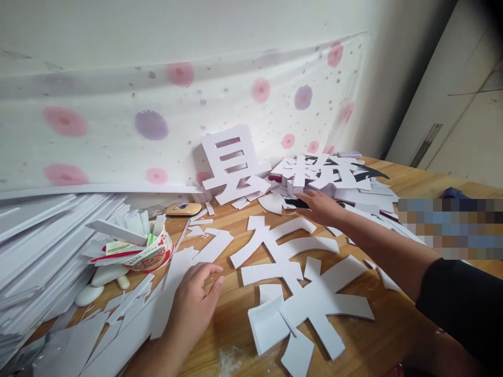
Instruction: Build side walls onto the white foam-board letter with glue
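My left hand (198,298) hovers over white strips (173,283) at the lower left, thumb and fingers apart with nothing between them. My right hand (320,207) reaches to the back, its fingers at a black object (295,203) beside the pile of cut white pieces (326,173); whether the fingers grip it is hard to see. Between the hands, a large white cut-out character (310,298) made of several parts lies on the wooden table (223,314). A folded white sheet (268,322) rests on its lower left. Another white character (236,162) leans against the wall cloth.
A paper bowl (153,254) full of white scraps stands at the left, near stacked white boards (39,251). Behind it lies a tan oval object (183,209). More white sheets (365,199) extend along the right. Clear plastic (230,361) lies at the front edge.
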Motion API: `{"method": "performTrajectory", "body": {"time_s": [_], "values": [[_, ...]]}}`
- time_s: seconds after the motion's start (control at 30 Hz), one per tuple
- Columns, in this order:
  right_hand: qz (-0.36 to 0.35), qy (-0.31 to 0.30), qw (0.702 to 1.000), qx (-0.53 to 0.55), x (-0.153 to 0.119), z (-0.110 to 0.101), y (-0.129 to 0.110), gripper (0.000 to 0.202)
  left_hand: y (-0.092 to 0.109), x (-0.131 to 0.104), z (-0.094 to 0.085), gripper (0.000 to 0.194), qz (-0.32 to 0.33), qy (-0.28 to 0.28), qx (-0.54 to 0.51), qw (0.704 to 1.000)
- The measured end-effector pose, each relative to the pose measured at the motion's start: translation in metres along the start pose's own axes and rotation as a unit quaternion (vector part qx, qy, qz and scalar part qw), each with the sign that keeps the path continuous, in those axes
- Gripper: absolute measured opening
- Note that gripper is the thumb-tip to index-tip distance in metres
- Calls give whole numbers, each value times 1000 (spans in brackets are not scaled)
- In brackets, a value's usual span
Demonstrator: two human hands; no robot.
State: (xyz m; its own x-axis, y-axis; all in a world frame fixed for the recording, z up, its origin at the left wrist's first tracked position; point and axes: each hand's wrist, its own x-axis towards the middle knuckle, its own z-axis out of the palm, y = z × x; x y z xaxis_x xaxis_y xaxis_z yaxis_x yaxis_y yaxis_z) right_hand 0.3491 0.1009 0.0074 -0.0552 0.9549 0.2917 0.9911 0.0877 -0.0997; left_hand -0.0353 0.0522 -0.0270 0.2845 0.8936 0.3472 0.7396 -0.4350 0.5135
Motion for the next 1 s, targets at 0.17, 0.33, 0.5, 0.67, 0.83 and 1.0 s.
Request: {"method": "performTrajectory", "body": {"time_s": [0.17, 0.33, 0.5, 0.67, 0.83, 1.0], "values": [[43, 138, 990, -3, -2, -20, 19, 66, -18, 3, 1, 31, 50, 61, 95, 992], [172, 191, 966, 4, -39, -26, 111, 54, -31, 9, 0, 34, 59, 70, 118, 989], [160, 123, 979, 0, -99, -25, 168, 43, -31, 13, -2, 36, 47, 80, 94, 991], [128, 15, 992, -16, -116, -11, 133, 36, -10, 8, 1, 39, 1, -33, -75, 997], [159, -42, 985, -50, -114, -7, 101, 41, 3, 5, 5, 41, -19, -59, -123, 990], [199, -38, 978, -42, -134, -46, 107, 27, 4, 6, 3, 36, -26, -15, -78, 997]]}}
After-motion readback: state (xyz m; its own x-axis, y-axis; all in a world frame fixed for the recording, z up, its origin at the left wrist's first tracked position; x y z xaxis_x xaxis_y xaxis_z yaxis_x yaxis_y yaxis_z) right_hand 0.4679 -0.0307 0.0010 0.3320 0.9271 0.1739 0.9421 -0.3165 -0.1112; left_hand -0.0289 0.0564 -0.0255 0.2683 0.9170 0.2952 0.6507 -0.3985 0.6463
